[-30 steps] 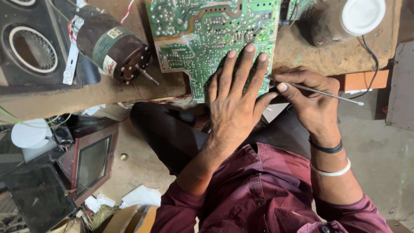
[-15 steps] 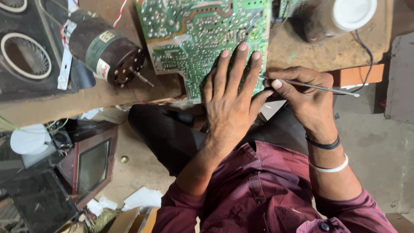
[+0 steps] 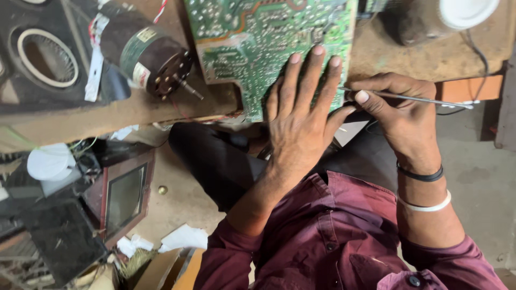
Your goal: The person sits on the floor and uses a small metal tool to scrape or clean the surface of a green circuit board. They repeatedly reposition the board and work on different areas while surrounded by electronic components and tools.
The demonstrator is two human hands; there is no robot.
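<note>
Left hand (image 3: pixel 301 129) flat, fingers (image 3: pixel 314 75) spread wide, pressing near edge of green circuit board (image 3: pixel 269 37). Right hand (image 3: pixel 398 110) just beside it, fingers pinched on thin metal rod (image 3: pixel 424 99), tip at board's right edge; possibly soldering tool, hard to tell. Board lies solder-side up on brown worktop (image 3: pixel 441 59). Small dark motor (image 3: pixel 145 53) left of board. White-lidded jar (image 3: pixel 446 16) far right.

One camera sits on my head and looks steeply down, close over my lap and the surface (image 3: pixel 134 110) edge. The surface lies toward 12 o'clock, my chest toward 6 o'clock.
</note>
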